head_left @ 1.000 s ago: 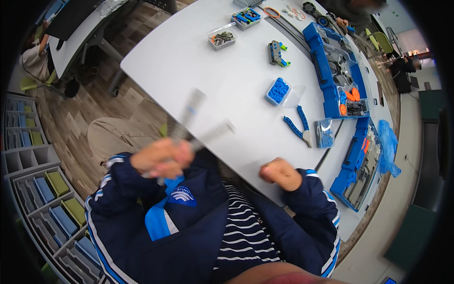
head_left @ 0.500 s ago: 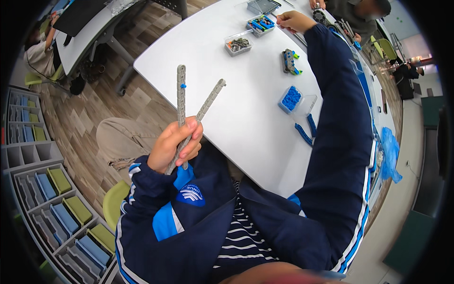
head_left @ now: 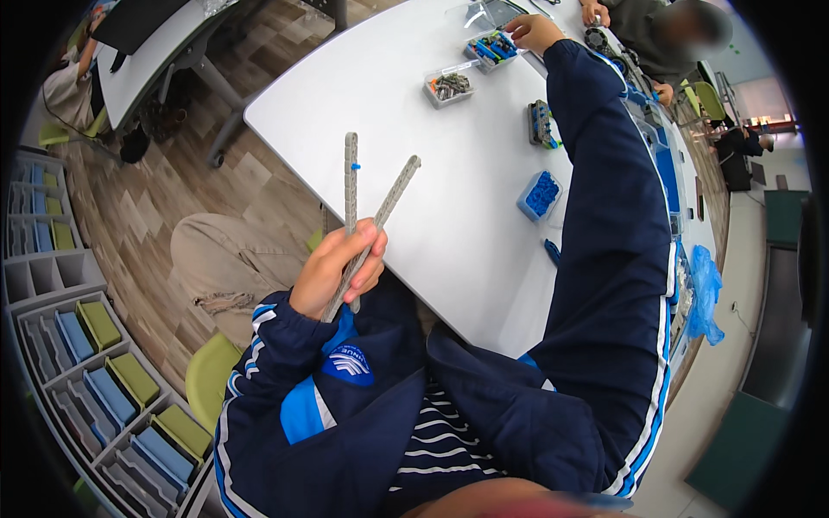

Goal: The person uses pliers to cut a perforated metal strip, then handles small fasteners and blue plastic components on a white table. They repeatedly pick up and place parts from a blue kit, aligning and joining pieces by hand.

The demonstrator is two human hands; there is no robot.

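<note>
My left hand (head_left: 341,266) is closed around two long grey studless building beams. One beam (head_left: 351,190) stands nearly upright with a small blue pin (head_left: 356,167) in its side; the other beam (head_left: 397,192) slants to the right, and the two cross inside my fingers. My right arm stretches across the white table (head_left: 406,173). At the far side, my right hand (head_left: 537,34) has its fingers bent together beside a clear box of coloured building pieces (head_left: 492,49). Anything between those fingertips is too small to make out.
Nearer stands a box of grey pieces (head_left: 448,89). Left of my right sleeve are a grey block assembly (head_left: 541,123), a box of blue pins (head_left: 541,194) and a partly hidden blue part (head_left: 553,251). Across the table, a person's hand (head_left: 594,13) is near a wheeled build (head_left: 598,39).
The view has shifted slightly. My left hand still grips the beams, and my right hand stays by the coloured pieces. My right sleeve now covers more of the blue parts and the pin box's lid.
</note>
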